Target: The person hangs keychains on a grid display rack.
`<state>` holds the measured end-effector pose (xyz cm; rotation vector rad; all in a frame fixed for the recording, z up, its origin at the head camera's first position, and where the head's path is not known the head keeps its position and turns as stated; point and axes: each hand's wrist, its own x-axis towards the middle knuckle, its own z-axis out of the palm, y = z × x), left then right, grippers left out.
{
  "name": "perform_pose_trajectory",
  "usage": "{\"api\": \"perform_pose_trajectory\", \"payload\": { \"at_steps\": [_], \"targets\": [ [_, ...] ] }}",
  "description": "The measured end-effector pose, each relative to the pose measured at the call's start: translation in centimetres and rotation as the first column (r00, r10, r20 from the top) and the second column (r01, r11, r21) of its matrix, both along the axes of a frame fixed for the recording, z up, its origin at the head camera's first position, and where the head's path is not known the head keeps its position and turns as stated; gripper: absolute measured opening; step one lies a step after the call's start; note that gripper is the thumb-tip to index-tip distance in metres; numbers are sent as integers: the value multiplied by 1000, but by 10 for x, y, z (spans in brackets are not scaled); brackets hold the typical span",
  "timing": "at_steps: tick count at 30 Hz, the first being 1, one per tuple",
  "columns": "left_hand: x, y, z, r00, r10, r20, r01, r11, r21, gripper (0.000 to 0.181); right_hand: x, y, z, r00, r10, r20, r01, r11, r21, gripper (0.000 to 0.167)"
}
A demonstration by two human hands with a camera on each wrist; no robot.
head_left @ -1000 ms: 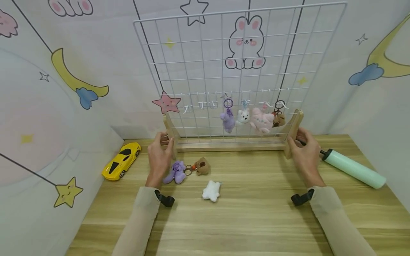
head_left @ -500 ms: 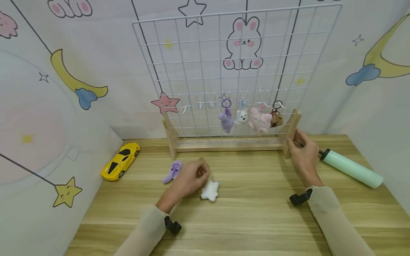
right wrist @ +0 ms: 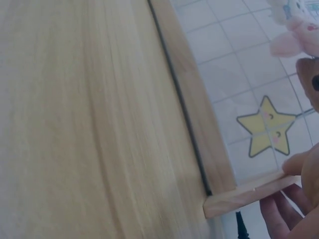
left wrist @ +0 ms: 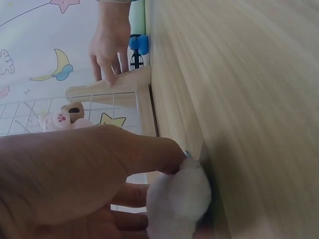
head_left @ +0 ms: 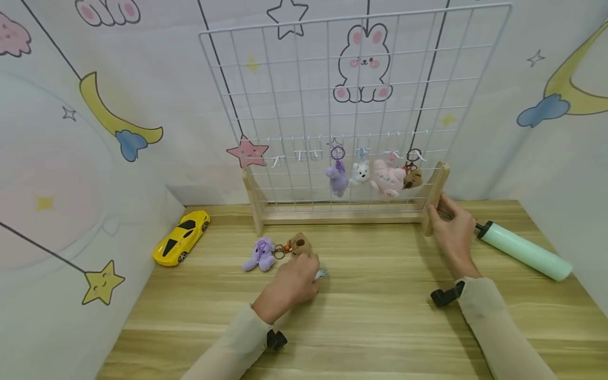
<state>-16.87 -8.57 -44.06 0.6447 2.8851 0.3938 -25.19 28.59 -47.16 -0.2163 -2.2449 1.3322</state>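
Observation:
My left hand (head_left: 295, 282) is on the white plush keychain (left wrist: 179, 199) on the table, with thumb and fingers around it. In the head view only the charm's clasp end (head_left: 322, 273) shows past my knuckles. Just beyond that hand lie a brown plush keychain (head_left: 300, 243) and a purple plush keychain (head_left: 260, 254). My right hand (head_left: 452, 229) grips the right wooden foot (head_left: 436, 192) of a white wire grid rack (head_left: 304, 95), thumb on one side and fingers on the other.
White hooks line the grid. From them hang a purple plush (head_left: 338, 179), a white one (head_left: 361, 173), a pink one (head_left: 388, 179) and a brown one (head_left: 412, 178). A yellow toy car (head_left: 182, 238) sits left. A mint-green pump (head_left: 527, 250) lies right.
My left hand has left the rack's left foot, passed over the brown plush and come down on the white plush keychain. My right hand has stayed on the right foot.

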Motion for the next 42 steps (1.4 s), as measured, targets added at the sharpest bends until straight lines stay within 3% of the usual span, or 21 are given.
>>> {"api": "perform_pose_trajectory", "payload": {
  "at_steps": [1, 7, 8, 14, 20, 24, 26, 28, 32, 34, 39, 40, 42],
  "targets": [
    [-2, -2, -6, 1000, -9, -16, 9, 1000, 13, 20, 0, 0, -1, 1000, 1, -2, -1, 1000, -2, 48],
    [-5, -3, -10, 998, -44, -50, 45, 999, 23, 17, -1, -1, -2, 999, -3, -41, 3, 1000, -2, 48],
    [-3, -2, -4, 998, -48, -37, 49, 999, 12, 16, -1, -1, -3, 999, -5, -49, 5, 1000, -3, 47],
    [-7, -1, -8, 987, -123, -99, 124, 992, 4, 9, -3, -2, -2, 998, 2, -59, -3, 1000, -11, 47],
    [-15, 1, -4, 971, -130, -200, 153, 982, 106, 4, -2, -3, -3, 999, 4, -34, -4, 1000, -9, 48],
    [-22, 3, 1, 977, -89, -192, 137, 958, 252, 10, -1, -3, -5, 1000, 9, -22, -9, 1000, -4, 49],
    [-27, 4, 5, 983, -55, -173, 114, 930, 350, 11, -1, -4, -6, 999, 11, -31, -11, 1000, 3, 49],
    [-32, 4, 10, 985, -14, -169, 91, 885, 457, 11, -2, -4, -7, 999, 6, -44, -5, 1000, 21, 49],
    [-43, 3, 21, 975, 102, -199, 51, 766, 641, 11, -3, -4, -6, 998, 1, -69, 2, 999, 46, 49],
    [-48, 1, 26, 965, 163, -204, 34, 696, 717, 13, -4, -3, -6, 997, 7, -71, -4, 999, 43, 49],
    [-57, -2, 38, 946, 262, -189, 21, 535, 845, 20, -3, 0, -5, 998, 23, -52, -22, 999, 32, 49],
    [-58, -2, 40, 943, 275, -187, 21, 510, 860, 21, -3, 1, -5, 999, 22, -47, -20, 999, 32, 49],
    [-62, -2, 45, 933, 301, -196, 28, 482, 876, 23, -2, 2, -5, 999, 15, -39, -13, 999, 31, 49]
  ]
}}
